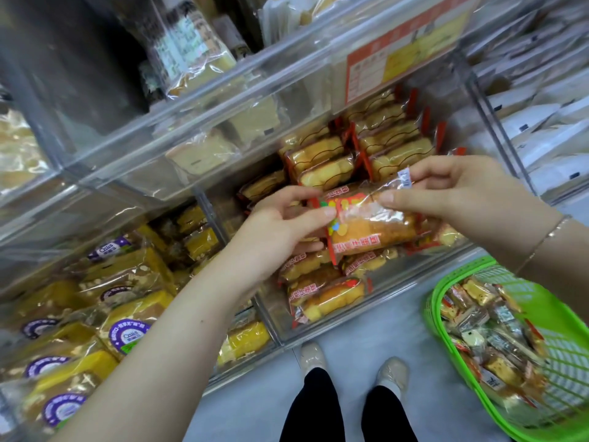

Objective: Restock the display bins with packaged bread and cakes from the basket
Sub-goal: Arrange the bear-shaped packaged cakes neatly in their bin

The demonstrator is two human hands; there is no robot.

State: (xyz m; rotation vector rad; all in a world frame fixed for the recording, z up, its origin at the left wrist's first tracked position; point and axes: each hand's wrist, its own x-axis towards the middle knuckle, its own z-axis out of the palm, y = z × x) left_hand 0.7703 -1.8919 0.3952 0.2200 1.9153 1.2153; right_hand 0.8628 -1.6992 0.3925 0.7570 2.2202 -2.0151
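Left hand (280, 231) and right hand (452, 193) pinch a cake packet (369, 224) (grey floor (350, 333) below).

Basket (446, 283) on floor at right; bin (376, 301) ahead holds cakes (325, 299), another bin (38, 224) to its left.

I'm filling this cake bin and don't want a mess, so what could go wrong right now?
The cake packet is pinched only at its ends by the left hand and right hand, so it might slip. The clear bin already holds a loose pile; another packet could slide over its low front. The green basket sits by your feet, a possible trip.
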